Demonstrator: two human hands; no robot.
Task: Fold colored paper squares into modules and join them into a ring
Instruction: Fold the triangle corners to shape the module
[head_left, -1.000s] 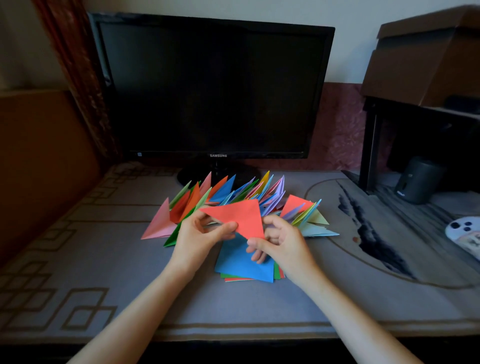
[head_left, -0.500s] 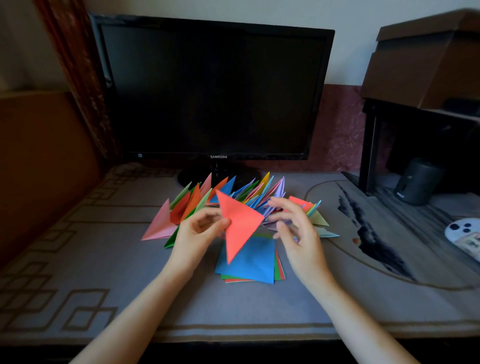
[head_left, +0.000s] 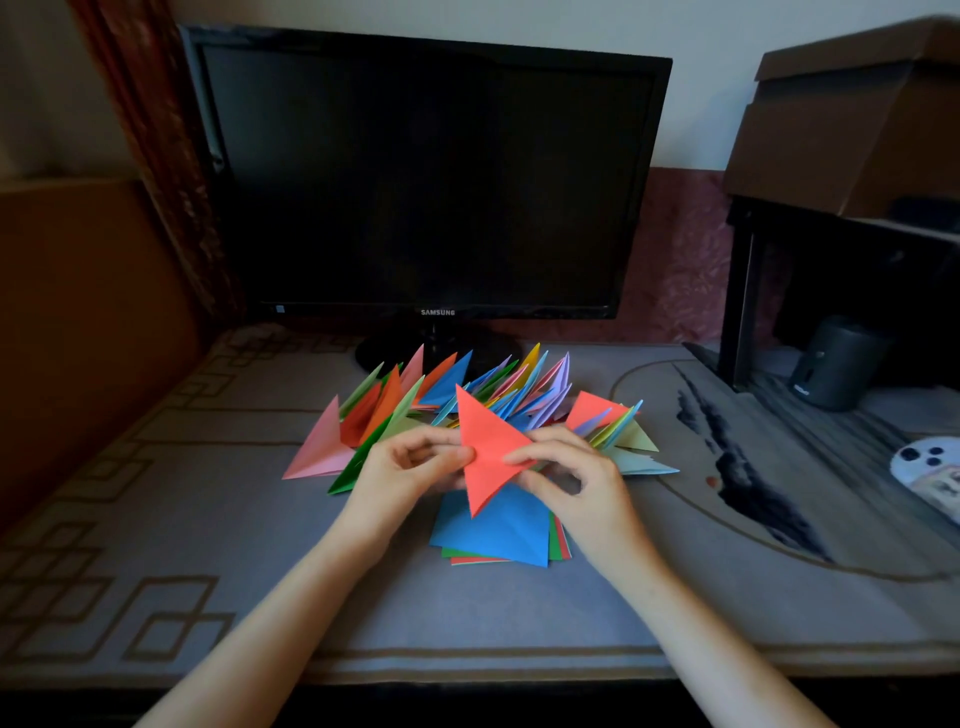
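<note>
At mid-frame the left hand (head_left: 410, 467) pinches the red folded triangle (head_left: 485, 452) by its left edge. The right hand (head_left: 576, 478) pinches its right corner, above the blue-topped stack of squares (head_left: 493, 535). I'd line the corners up exactly before creasing, then press firmly, so it matches the folded modules (head_left: 447, 384) fanned behind.
</note>
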